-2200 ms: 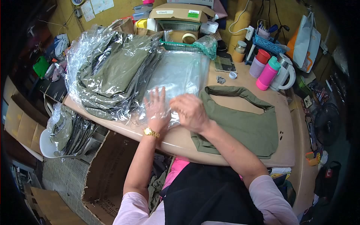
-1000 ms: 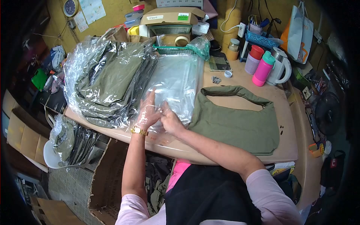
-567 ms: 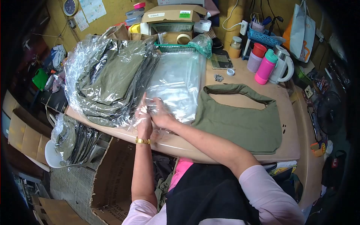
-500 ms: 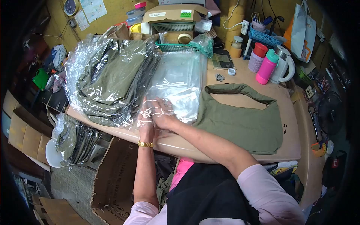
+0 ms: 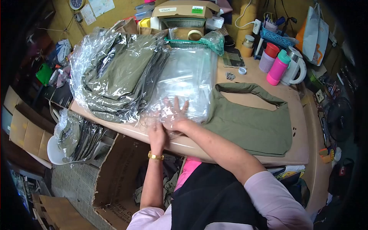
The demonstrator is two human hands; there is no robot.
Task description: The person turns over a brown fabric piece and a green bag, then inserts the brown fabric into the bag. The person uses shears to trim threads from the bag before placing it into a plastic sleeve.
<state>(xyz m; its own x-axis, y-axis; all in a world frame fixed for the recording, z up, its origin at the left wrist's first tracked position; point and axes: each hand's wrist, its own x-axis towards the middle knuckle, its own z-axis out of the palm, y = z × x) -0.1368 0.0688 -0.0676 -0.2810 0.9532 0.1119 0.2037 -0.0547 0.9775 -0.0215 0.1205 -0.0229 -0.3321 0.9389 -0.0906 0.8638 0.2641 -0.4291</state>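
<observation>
At the table's front edge, my left hand point(image 5: 156, 130), with a gold watch at the wrist, pinches the near edge of a clear plastic bag. Beside it my right hand point(image 5: 175, 115) has its fingers spread, with clear film over or around them. A stack of clear plastic bags point(image 5: 186, 76) lies beyond both hands. To the right, an olive green cloth bag point(image 5: 249, 122) lies flat with its strap loop pointing away. On the left is a pile of olive cloth items in shiny clear plastic point(image 5: 122, 73).
A pink bottle point(image 5: 278, 69), a red-lidded tumbler point(image 5: 268, 57) and a kettle point(image 5: 294, 67) stand at the back right. A green basket point(image 5: 188, 44) is behind the plastic stack. Below the table are an open cardboard box point(image 5: 115, 176) and a white chair point(image 5: 55, 153) holding wrapped items.
The fingers of my right hand have spread wider under the film. My left hand has stayed close to it at the plastic's near edge. The whole view has shifted slightly.
</observation>
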